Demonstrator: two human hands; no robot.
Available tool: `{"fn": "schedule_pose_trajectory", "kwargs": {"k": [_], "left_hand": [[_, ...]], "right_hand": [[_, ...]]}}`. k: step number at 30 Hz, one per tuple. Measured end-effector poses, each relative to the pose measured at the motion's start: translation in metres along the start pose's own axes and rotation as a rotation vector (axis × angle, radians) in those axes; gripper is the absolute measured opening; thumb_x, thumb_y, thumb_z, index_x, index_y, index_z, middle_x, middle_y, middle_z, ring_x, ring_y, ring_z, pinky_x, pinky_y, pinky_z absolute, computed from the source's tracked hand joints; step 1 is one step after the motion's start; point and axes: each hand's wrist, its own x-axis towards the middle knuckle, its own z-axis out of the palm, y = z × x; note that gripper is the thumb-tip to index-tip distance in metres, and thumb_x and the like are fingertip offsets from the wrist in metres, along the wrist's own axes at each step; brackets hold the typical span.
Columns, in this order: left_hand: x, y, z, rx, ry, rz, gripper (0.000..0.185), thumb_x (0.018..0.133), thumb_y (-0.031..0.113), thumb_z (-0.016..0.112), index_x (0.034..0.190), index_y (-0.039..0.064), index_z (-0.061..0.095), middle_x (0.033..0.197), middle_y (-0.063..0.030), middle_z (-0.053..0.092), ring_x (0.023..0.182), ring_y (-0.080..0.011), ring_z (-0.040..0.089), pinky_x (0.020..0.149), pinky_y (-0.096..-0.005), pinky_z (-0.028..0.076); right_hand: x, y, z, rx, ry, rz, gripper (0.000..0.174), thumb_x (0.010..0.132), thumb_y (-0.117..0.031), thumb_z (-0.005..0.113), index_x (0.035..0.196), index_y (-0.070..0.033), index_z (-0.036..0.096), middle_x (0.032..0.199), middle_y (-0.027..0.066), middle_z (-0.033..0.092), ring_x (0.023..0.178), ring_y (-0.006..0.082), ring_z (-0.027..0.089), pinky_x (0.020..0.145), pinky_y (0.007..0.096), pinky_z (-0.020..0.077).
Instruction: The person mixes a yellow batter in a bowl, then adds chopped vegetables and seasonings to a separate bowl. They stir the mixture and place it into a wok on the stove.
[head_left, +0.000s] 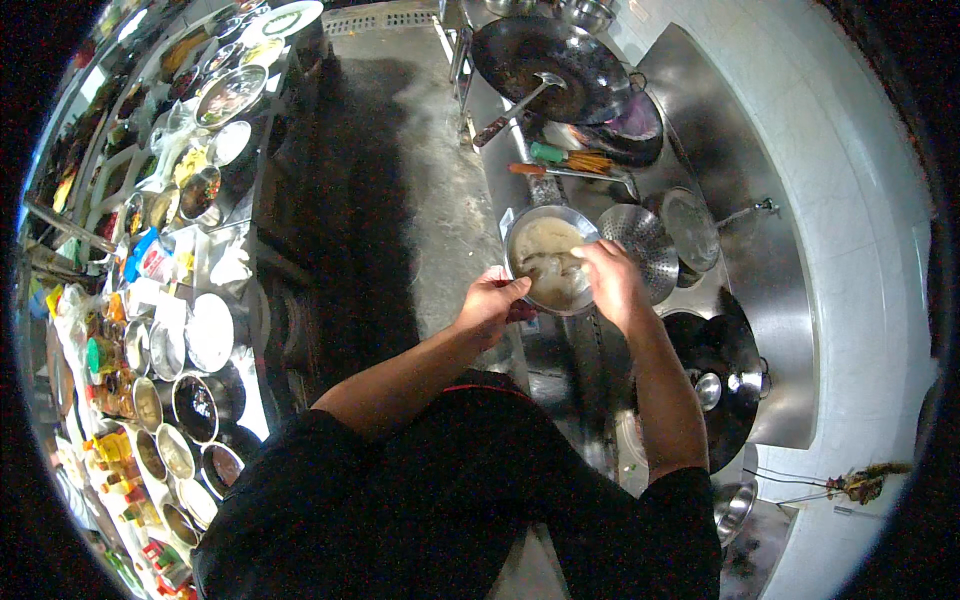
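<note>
A round metal bowl (517, 229) holds a cloudy beige liquid (551, 236) with pale lumps in it. My left hand (487, 307) grips the bowl's near left rim, thumb on top and fingers underneath. My right hand (616, 281) is at the opposite rim, its thumb and fingers reaching over the liquid's edge; whether they pinch anything is hidden. Just right of the bowl lies a perforated metal strainer (637, 240). Beyond it, a long-handled ladle (570, 173) with an orange grip lies near a bamboo brush (585, 159) with a green handle.
A large black wok (517, 60) with a wok ladle (525, 105) resting in it stands at the far end of the stove. Another wok (675, 337) sits near my right arm. A tap (761, 205) projects from the steel backsplash. Bowls and bottles crowd the left counter (259, 172).
</note>
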Motion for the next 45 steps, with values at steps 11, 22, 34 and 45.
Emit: {"fn": "schedule_pose_trajectory", "kwargs": {"k": [11,22,34,45], "left_hand": [[0.014,0.011,-0.018,0.005,-0.138,-0.06,0.02,0.089,0.022,0.066,0.101,0.008,0.059,0.088,-0.0059,0.066,0.07,-0.018,0.064,0.068,-0.0339,0.054],[0.033,0.04,-0.011,0.11,-0.06,-0.144,0.022,0.091,0.017,0.061,0.105,0.002,0.053,0.09,-0.0101,0.064,0.077,-0.0222,0.065,0.069,-0.0354,0.055],[0.148,-0.008,0.039,0.233,-0.07,-0.218,0.021,0.091,0.013,0.061,0.105,0.0,0.053,0.088,-0.0104,0.063,0.07,-0.0224,0.064,0.064,-0.0378,0.058],[0.277,-0.08,0.122,1.664,-0.273,0.363,0.018,0.09,0.015,0.06,0.091,-0.003,0.06,0.083,-0.0098,0.061,0.075,-0.0258,0.062,0.067,-0.0367,0.051]], "right_hand": [[0.036,0.024,0.023,0.652,-0.203,0.458,0.02,0.085,0.0,0.056,0.105,0.002,0.059,0.098,0.0116,0.066,0.091,0.0203,0.066,0.078,0.0325,0.0538],[0.036,0.039,0.001,0.762,-0.133,0.704,0.019,0.089,-0.003,0.058,0.107,0.002,0.058,0.101,0.0099,0.064,0.09,0.017,0.064,0.078,0.0301,0.0524],[-0.105,0.208,0.032,0.579,1.108,1.016,0.02,0.085,0.002,0.056,0.105,-0.002,0.058,0.091,0.0043,0.06,0.077,0.0145,0.057,0.07,0.0292,0.0472],[-0.168,0.33,0.099,0.823,1.281,1.276,0.022,0.082,-0.001,0.057,0.104,-0.001,0.059,0.088,0.004,0.058,0.072,0.0135,0.053,0.062,0.0285,0.0435]]}}
